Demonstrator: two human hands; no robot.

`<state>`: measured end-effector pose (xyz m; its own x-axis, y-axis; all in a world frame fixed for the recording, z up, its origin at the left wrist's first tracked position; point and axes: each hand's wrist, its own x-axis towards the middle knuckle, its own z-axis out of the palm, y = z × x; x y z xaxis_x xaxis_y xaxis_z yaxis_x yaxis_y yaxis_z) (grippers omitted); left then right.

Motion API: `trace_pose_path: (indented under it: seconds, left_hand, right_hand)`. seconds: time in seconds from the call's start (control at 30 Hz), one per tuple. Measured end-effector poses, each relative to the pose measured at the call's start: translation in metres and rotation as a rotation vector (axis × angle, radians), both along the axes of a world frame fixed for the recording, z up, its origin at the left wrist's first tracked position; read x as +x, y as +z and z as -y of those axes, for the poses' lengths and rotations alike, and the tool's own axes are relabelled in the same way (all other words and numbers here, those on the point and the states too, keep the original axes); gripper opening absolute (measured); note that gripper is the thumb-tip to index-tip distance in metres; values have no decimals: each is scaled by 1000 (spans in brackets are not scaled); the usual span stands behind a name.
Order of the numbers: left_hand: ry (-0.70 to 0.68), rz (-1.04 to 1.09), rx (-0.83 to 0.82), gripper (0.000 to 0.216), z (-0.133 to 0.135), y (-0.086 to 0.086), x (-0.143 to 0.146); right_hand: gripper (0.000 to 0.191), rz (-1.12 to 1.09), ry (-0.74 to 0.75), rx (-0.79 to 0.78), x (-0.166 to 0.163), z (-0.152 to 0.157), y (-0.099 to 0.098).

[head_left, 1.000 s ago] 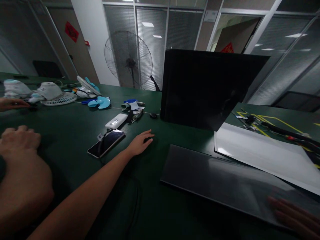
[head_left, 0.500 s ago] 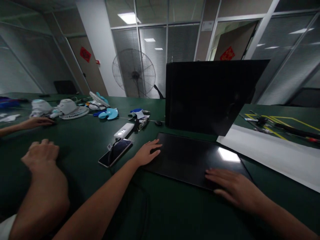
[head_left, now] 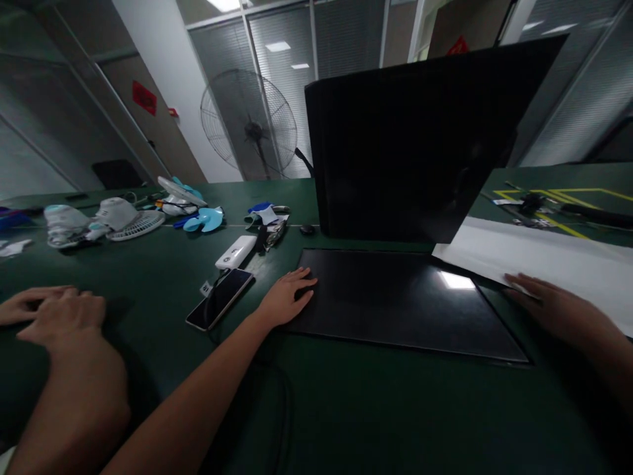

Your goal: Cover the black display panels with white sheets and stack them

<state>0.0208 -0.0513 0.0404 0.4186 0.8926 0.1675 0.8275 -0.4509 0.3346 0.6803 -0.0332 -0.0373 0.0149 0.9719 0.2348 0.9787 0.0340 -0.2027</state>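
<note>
A flat black panel point(head_left: 405, 303) lies on the green table point(head_left: 346, 409), with a ceiling light reflected near its far right corner. My left hand point(head_left: 287, 298) rests flat on the panel's left edge, fingers stretched out. My right hand point(head_left: 548, 305) lies open at the panel's right side, fingertips touching the edge of a white sheet point(head_left: 539, 254). A larger black panel point(head_left: 420, 145) stands upright just behind the flat one.
A phone point(head_left: 220, 298) with a cable and a white power bank point(head_left: 236, 251) lie left of my left hand. Small fan parts point(head_left: 133, 223) and blue blades point(head_left: 205, 219) sit further left. Another person's hands point(head_left: 59, 315) rest at the near left. A pedestal fan point(head_left: 250, 125) stands behind.
My right hand has moved off the flat panel's near surface to its right side, by the white sheet. My left hand stays at the left edge. The other person's far hand drew nearer.
</note>
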Motion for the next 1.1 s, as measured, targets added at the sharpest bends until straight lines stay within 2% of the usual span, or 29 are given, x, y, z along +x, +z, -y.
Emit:
trace_pose_path:
  seconds: [0.1, 0.23, 0.33, 0.43, 0.6, 0.77, 0.97, 1.03, 1.1]
  left_hand:
    - [-3, 13, 7, 46, -2, -3, 0]
    - [-9, 47, 15, 46, -5, -8, -2]
    - [-20, 58, 15, 47, -6, -11, -3]
    - [-23, 49, 15, 48, -7, -13, -3]
    - [-22, 24, 34, 49, -6, -11, -3]
    - [19, -30, 48, 44, -2, 0, 1]
    - [168, -75, 104, 43, 3, 11, 6]
    - [207, -99, 125, 45, 4, 12, 7]
    - [227, -119, 135, 48, 5, 12, 8]
  right_hand:
    - [60, 66, -104, 5, 3, 8, 16]
    - [55, 160, -368, -53, 2, 29, 43]
    - [56, 134, -576, -86, 5, 46, 58]
    - [62, 102, -667, -68, 6, 55, 67]
    - [81, 76, -600, -114, -15, 55, 84]
    - [69, 166, -454, -184, -51, 60, 103]
    - [60, 333, -401, 61, -117, 80, 125]
    - [54, 376, -331, 137, -147, 89, 131]
    - [48, 418, -194, 192, -176, 97, 133]
